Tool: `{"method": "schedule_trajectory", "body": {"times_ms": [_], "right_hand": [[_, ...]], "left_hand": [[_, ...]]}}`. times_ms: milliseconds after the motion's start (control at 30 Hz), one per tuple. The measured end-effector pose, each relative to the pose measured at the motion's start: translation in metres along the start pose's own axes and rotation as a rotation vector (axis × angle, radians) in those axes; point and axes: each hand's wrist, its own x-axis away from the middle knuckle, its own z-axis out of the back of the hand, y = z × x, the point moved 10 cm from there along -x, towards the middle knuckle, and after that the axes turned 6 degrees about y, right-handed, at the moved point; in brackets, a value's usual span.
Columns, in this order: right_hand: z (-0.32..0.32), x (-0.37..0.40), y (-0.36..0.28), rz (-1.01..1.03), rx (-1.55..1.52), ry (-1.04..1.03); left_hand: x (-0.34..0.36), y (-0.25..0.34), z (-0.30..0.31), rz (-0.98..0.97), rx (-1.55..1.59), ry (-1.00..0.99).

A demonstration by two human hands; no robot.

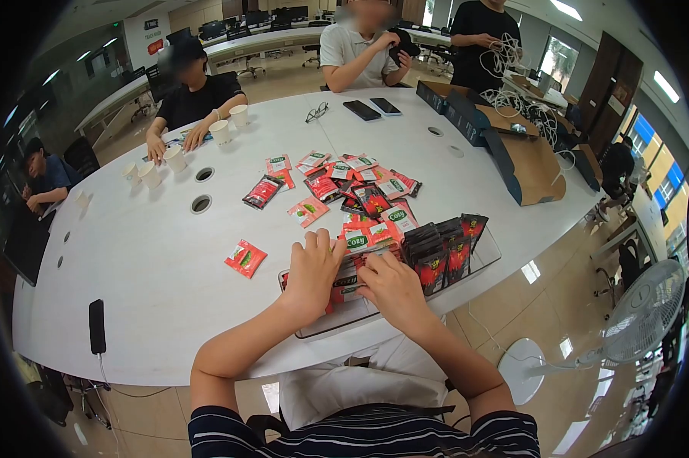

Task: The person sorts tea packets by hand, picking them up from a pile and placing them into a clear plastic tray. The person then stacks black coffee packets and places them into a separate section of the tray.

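Observation:
A shallow tray (337, 328) with a thin dark rim stands at the near table edge in front of me. Upright black-and-red sachets (438, 256) fill its right part. In its left part is a row of red Cozy sachets (347, 281), partly covered by my hands. My left hand (312, 271) curls over the left side of this row, its fingertips partly hidden. With bent fingers, my right hand (394, 288) grips sachets at the row's right side. Just beyond the tray lies a loose pile of red and black sachets (371, 200). One red sachet (246, 259) lies apart on the left.
Paper cups (175, 159), glasses (317, 112), two phones (361, 111) and an opened cardboard box (524, 168) are on the white table (161, 305). A black power bank (97, 326) with a cable lies left. Several people sit or stand around. A fan (646, 309) stands right.

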Motion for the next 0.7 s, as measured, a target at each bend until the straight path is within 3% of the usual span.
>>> {"method": "schedule_trajectory", "body": {"times_ms": [167, 367, 467, 533, 567, 667, 700], "right_hand": [[0.002, -0.003, -0.001, -0.018, 0.071, 0.037], [0.016, 0.000, -0.001, -0.150, 0.032, 0.113], [0.033, 0.010, 0.002, -0.184, 0.002, 0.327], [0.030, 0.034, -0.007, -0.172, 0.023, 0.551], [0.013, 0.041, -0.003, -0.178, -0.323, 0.592], [-0.015, 0.029, -0.024, -0.241, -0.213, 0.196], [-0.015, 0.029, -0.026, -0.221, -0.225, 0.194]], "left_hand": [[0.000, 0.004, -0.014, -0.017, -0.010, -0.070], [0.010, -0.003, -0.006, 0.045, 0.123, -0.017], [0.042, -0.008, 0.080, -0.155, 0.448, 0.408], [0.061, 0.003, 0.150, -0.287, 1.097, 0.420], [0.077, 0.011, 0.187, -0.308, 1.462, 0.369], [0.122, 0.052, 0.255, -0.614, 2.074, 0.354], [0.137, 0.067, 0.268, -0.675, 2.181, 0.346]]}}
